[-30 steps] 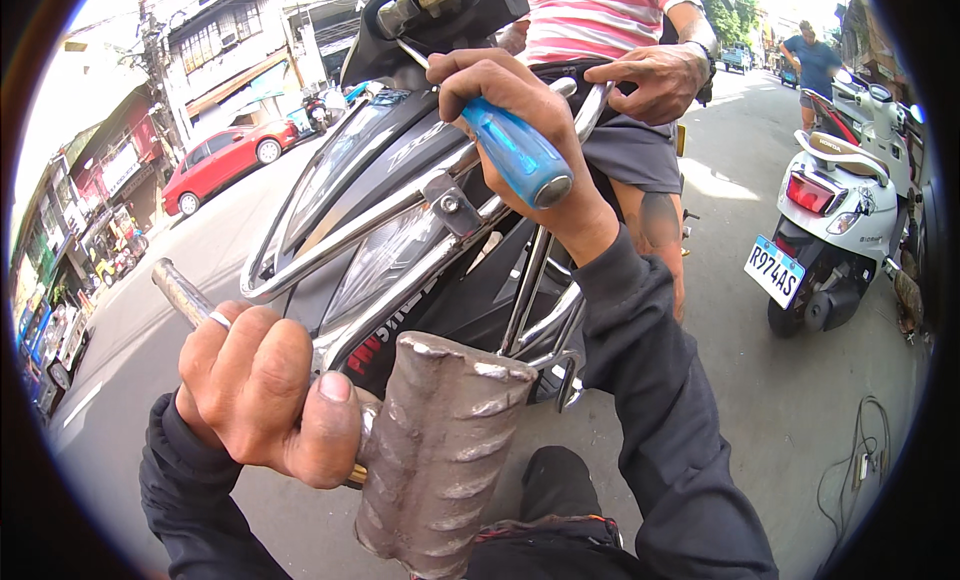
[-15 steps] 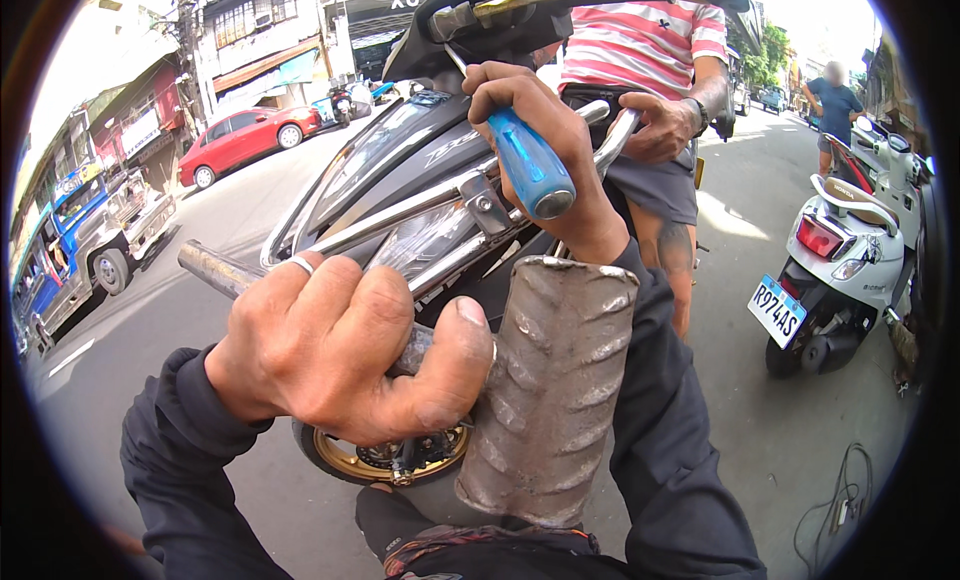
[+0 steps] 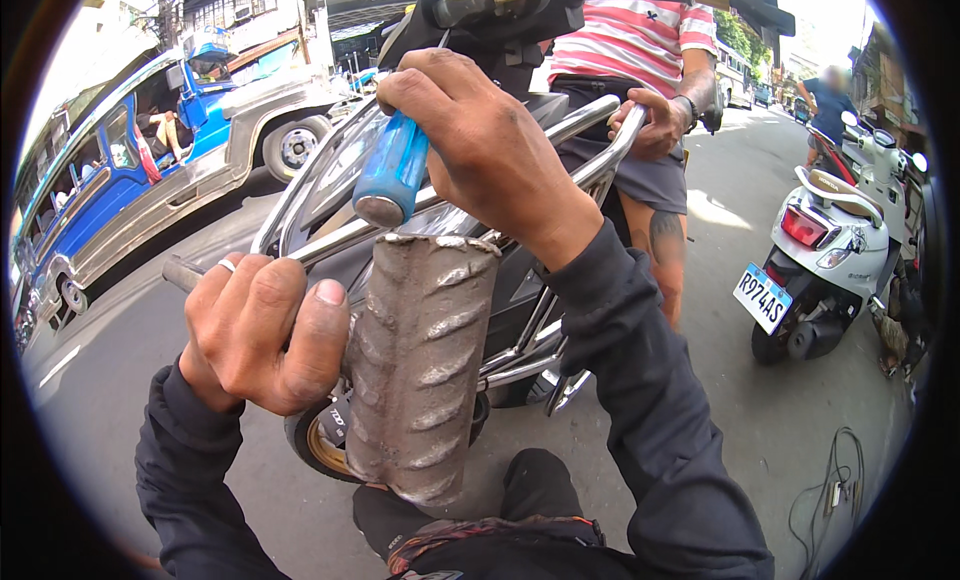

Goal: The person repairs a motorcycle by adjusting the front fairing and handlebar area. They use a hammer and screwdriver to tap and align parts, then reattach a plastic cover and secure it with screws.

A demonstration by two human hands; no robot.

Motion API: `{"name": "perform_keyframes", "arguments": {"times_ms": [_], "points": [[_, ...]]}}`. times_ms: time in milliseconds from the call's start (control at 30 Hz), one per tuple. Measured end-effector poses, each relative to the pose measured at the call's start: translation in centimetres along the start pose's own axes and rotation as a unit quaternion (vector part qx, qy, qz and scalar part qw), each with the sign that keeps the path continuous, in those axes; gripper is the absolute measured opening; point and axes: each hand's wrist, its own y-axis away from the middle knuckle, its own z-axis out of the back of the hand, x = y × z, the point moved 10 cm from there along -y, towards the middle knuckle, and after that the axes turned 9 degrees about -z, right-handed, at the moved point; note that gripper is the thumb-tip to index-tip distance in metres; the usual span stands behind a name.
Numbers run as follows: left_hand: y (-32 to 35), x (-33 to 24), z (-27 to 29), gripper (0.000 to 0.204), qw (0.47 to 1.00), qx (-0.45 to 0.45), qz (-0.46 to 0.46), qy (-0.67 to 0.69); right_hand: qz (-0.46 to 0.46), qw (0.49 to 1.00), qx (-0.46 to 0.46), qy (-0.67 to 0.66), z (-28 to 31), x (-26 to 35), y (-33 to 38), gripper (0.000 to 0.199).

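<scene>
left hand [image 3: 262,335] gripping hammer handle [image 3: 183,273] | right hand [image 3: 480,145] holding blue screwdriver [image 3: 392,173], butt just above hammer head [image 3: 420,365] | strike not yet landed | scooter frame [image 3: 560,140] behind hammer

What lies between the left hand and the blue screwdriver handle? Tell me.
In the head view, the ribbed grey metal bar stands upright between the left hand and the blue screwdriver handle, which the right hand grips above its top end.
</scene>
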Motion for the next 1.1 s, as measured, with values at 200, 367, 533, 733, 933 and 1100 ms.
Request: {"name": "perform_keyframes", "arguments": {"times_ms": [200, 367, 533, 733, 933, 1100], "points": [[3.1, 1.8, -0.2, 0.056, 0.999, -0.009, 0.023, 0.031, 0.023, 0.996, -0.023, 0.079, -2.0, 1.2, -0.3, 0.02], [5.1, 1.8, 0.2, 0.062, 0.996, -0.052, 0.002, 0.073, -0.014, 0.994, 0.024, 0.103, -3.1, 0.8, -0.3, 0.045], [7.1, 2.3, -0.1, 0.066, 0.993, -0.072, 0.006, 0.097, -0.014, 0.992, 0.027, 0.126, -4.4, 1.3, -0.5, 0.044], [9.3, 4.3, -1.8, 0.073, 0.995, -0.017, 0.052, 0.081, -0.007, 0.988, 0.01, 0.152, -6.1, 1.5, -0.4, 0.04], [11.9, 5.1, -2.4, 0.079, 0.986, 0.016, 0.116, 0.121, 0.034, 0.979, -0.065, 0.19, -7.2, 2.0, -0.8, 0.013], [13.5, 6.3, -4.0, 0.066, 0.981, 0.014, 0.142, 0.131, 0.034, 0.977, -0.066, 0.198, -7.8, 2.1, -1.0, 0.012]]}}
